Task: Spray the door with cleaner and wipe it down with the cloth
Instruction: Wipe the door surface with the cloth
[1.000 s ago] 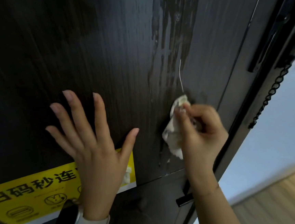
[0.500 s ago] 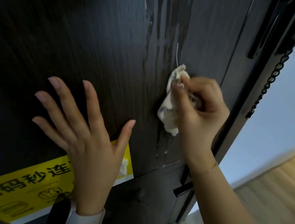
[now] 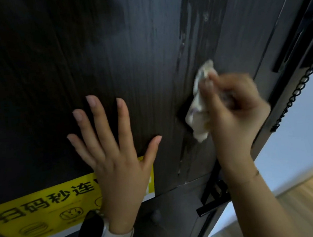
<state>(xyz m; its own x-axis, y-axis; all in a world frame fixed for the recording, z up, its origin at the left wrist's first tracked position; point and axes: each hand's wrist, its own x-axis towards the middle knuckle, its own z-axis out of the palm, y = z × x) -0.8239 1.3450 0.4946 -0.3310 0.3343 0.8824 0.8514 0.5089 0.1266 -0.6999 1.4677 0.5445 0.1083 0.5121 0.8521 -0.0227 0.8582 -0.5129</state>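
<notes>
- The dark brown wood-grain door fills most of the view, its free edge running down the right side.
- The left hand lies flat against the door panel, fingers straight and spread, thumb out to the right; its grip is released and holds nothing.
- The heel of that hand covers the right end of a yellow sticker with black printed characters, which sits low on the door at the left.
- A dark-faced smartwatch on a white strap is on the left wrist.
- The right hand is blurred; its grip is clenched around a crumpled off-white cloth, fingers curled over it.
- The cloth is pressed to the door, right of the left hand and well apart from it, near the door's right edge.
- Wet, streaky marks run down the panel above the cloth, and more show just below it.
- A black door handle juts out below the right wrist.
- On the far right a long black lock plate is fixed to the door, and a black chain hangs below it.
- Past the door edge, a pale wall and a light wooden floor show.
</notes>
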